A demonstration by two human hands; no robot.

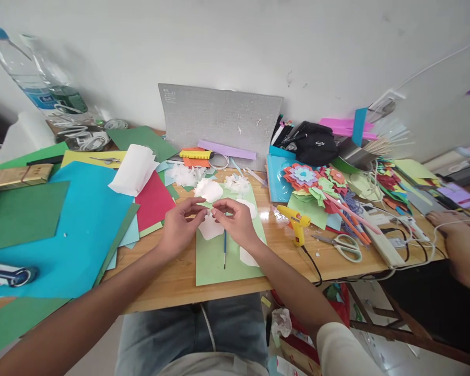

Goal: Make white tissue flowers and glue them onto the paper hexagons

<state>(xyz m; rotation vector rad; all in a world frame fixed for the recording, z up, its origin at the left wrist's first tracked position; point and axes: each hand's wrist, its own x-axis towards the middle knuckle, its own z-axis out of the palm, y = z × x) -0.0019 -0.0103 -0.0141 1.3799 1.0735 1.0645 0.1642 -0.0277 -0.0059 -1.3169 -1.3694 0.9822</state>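
My left hand [182,225] and my right hand [237,223] meet above a light green sheet [207,269], thumbs and fingertips pinched together. Between them is the edge of a white paper piece [210,231], which hangs just below the fingertips; whether its lower part touches the sheet is unclear. Under my right hand a thin blue-handled paintbrush [224,250] lies on the sheet. More white paper cutouts [249,257] rest to the right, partly hidden by my right hand and forearm. Just beyond my fingers are crumpled white paper [208,189] and shredded white bits [186,175].
A yellow glue gun [296,222] and scissors [348,247] lie to the right, near paper flowers [301,177]. Coloured sheets [97,209] and a white paper roll [135,169] cover the left. A grey cutting mat [219,115] leans on the wall. Another person's hand [450,224] is far right.
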